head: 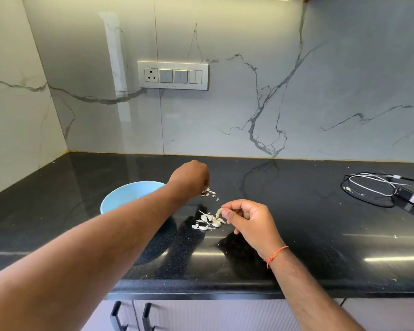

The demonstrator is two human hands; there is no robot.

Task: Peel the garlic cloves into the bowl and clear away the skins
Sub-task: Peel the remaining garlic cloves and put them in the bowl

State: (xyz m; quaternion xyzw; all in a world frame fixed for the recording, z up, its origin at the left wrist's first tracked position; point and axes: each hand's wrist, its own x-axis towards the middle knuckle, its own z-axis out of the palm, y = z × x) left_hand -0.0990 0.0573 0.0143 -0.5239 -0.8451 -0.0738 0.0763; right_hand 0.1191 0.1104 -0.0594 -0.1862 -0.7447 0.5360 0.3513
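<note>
A light blue bowl (120,197) sits on the black counter (296,211), partly hidden behind my left forearm. My left hand (189,179) reaches past the bowl, knuckles up and fingers curled down over a small heap of garlic skins (209,192); whether it grips any is hidden. My right hand (246,220) pinches a garlic clove (219,210) between thumb and forefinger, just above a cluster of cloves and skins (208,222) on the counter.
A black power adapter (411,198) with coiled white and black cables (366,188) lies at the far right. A switch panel (173,75) is on the marble wall. Cabinet handles (116,316) show below the counter's front edge.
</note>
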